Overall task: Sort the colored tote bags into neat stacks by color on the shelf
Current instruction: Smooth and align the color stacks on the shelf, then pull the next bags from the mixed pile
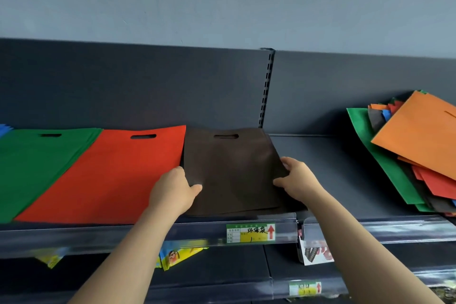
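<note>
Edges matter most: left hand (pixel 172 187) and right hand (pixel 296 180) each pinch a side of the flat dark brown fabric tote bag (pixel 232 170) on the grey metal shelf (pixel 320 168), right beside the red tote stack (pixel 111 175), so probably square corners before releasing.

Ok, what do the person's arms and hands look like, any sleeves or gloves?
Both are bare. The left hand and right hand wear no gloves or visible rings. The forearms show no sleeve, watch or band down to the frame edge.
</note>
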Tool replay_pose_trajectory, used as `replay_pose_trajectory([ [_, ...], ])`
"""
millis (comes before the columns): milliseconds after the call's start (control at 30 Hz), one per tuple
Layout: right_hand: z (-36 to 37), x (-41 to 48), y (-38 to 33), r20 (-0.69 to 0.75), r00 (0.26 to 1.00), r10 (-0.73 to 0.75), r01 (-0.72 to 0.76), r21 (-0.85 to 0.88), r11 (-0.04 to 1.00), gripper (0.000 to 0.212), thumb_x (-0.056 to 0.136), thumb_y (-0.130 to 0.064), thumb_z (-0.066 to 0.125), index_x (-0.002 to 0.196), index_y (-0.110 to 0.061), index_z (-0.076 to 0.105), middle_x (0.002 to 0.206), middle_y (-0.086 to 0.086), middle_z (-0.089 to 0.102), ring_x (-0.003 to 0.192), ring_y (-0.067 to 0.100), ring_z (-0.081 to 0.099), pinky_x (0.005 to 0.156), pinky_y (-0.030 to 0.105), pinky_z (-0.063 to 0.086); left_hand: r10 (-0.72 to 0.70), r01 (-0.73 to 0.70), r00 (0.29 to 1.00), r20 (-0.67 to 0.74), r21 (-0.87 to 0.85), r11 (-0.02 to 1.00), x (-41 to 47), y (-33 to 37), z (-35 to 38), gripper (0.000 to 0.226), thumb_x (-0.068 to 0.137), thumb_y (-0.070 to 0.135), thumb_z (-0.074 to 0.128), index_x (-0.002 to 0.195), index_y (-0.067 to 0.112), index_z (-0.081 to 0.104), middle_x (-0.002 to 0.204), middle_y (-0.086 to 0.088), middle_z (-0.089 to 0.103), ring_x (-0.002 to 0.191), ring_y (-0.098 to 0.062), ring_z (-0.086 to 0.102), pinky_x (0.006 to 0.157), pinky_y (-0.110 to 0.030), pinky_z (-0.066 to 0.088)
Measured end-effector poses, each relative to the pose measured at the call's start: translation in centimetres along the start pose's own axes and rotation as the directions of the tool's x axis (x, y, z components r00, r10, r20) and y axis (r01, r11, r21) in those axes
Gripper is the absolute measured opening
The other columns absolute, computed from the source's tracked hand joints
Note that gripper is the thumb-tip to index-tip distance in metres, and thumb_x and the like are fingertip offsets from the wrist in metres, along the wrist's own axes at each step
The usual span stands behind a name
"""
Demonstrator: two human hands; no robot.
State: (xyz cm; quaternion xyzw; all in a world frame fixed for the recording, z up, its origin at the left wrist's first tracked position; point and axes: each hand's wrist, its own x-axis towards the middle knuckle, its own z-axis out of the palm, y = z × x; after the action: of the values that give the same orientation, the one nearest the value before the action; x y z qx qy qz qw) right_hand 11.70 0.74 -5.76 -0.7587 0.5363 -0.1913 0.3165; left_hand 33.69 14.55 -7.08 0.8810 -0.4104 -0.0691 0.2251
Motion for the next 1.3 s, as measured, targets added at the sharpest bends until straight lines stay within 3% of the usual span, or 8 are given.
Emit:
replay_pose_trajectory([
  [100,-0.4,-0.4,0.7,-0.048,0.999,0.006,-0.009,-0.055,0.998,0.052,0.085,-0.012,0.065,0.134,-0.011,0.047,0.131,0.008,0.055,0.115,0.026,0.055,0.088,0.03,0.045,0.034,-0.034,0.999,-0.005,0.004,0.999,0.0,0.9,0.4,0.051,0.086,0.037,0.066,0.125,0.008,0.049,0.119,-0.008,0.058,0.108,-0.027,0.056,0.083,-0.035,0.045],
  [367,-2.4,-1.3,2.5,-0.171,0.981,-0.091,0.055,-0.206,0.977,0.059,0.09,-0.031,0.061,0.141,-0.012,0.039,0.145,0.004,0.041,0.131,0.022,0.04,0.105,0.035,0.037,0.131,-0.114,0.98,-0.149,0.12,0.986,-0.4,3.1,0.6,0.051,0.091,0.037,0.057,0.132,0.007,0.047,0.13,-0.013,0.05,0.116,-0.032,0.048,0.096,-0.038,0.039],
  [633,-12.0,-2.5,7.9,-0.375,0.902,-0.212,0.058,-0.381,0.923,0.052,0.092,-0.027,0.055,0.137,-0.004,0.044,0.147,0.009,0.039,0.136,0.024,0.034,0.108,0.031,0.027,0.35,-0.397,0.908,-0.231,-0.201,0.896,-2.7,14.2,2.3,0.04,0.091,0.034,0.056,0.125,0.013,0.058,0.121,-0.002,0.061,0.11,-0.019,0.056,0.09,-0.032,0.044],
  [833,-22.1,-2.3,15.7,-0.46,0.888,0.018,-0.225,-0.399,0.889,0.046,0.095,-0.027,0.046,0.131,0.001,0.046,0.147,0.018,0.034,0.132,0.036,0.034,0.107,0.041,0.029,0.443,-0.461,0.887,-0.132,-0.335,0.822,-3.8,25.0,6.7,0.032,0.094,0.028,0.05,0.121,0.014,0.06,0.116,-0.001,0.064,0.107,-0.019,0.057,0.092,-0.033,0.046],
  [1000,-26.3,-1.3,22.1,-0.383,0.904,0.188,-0.346,-0.399,0.849,0.035,0.093,-0.035,0.027,0.085,-0.012,0.052,0.111,0.015,0.056,0.11,0.036,0.049,0.093,0.042,0.039,0.487,-0.441,0.873,0.022,-0.39,0.808,-4.0,32.8,10.4,0.042,0.098,0.024,0.043,0.137,0.011,0.045,0.134,-0.007,0.053,0.122,-0.021,0.05,0.102,-0.035,0.04],
  [1067,-27.1,-1.5,23.5,-0.338,0.931,0.14,-0.276,-0.399,0.874,0.025,0.095,-0.028,0.036,0.089,-0.012,0.054,0.114,0.011,0.058,0.111,0.033,0.05,0.095,0.042,0.038,0.485,-0.415,0.869,0.094,-0.394,0.82,-3.9,34.9,11.6,0.046,0.099,0.025,0.039,0.143,0.009,0.036,0.142,-0.008,0.045,0.128,-0.022,0.044,0.106,-0.035,0.037],
  [1200,-28.4,-2.5,24.4,-0.238,0.971,0.008,-0.119,-0.456,0.882,0.036,0.098,-0.019,0.038,0.129,-0.011,0.054,0.14,0.004,0.049,0.129,0.022,0.043,0.109,0.033,0.029,0.423,-0.316,0.887,0.183,-0.426,0.848,-3.5,37.7,13.5,0.053,0.1,0.033,0.039,0.145,0.007,0.027,0.145,-0.009,0.04,0.129,-0.023,0.042,0.105,-0.037,0.037],
  [1300,-29.2,-2.2,25.0,-0.185,0.982,-0.038,-0.046,-0.43,0.901,0.038,0.097,-0.017,0.04,0.133,-0.017,0.052,0.143,-0.003,0.046,0.131,0.017,0.041,0.108,0.023,0.026,0.383,-0.223,0.903,0.195,-0.549,0.806,-3.3,38.9,14.6,0.036,0.093,0.032,0.054,0.121,0.01,0.053,0.115,-0.003,0.063,0.094,-0.018,0.06,0.078,-0.034,0.05],
])
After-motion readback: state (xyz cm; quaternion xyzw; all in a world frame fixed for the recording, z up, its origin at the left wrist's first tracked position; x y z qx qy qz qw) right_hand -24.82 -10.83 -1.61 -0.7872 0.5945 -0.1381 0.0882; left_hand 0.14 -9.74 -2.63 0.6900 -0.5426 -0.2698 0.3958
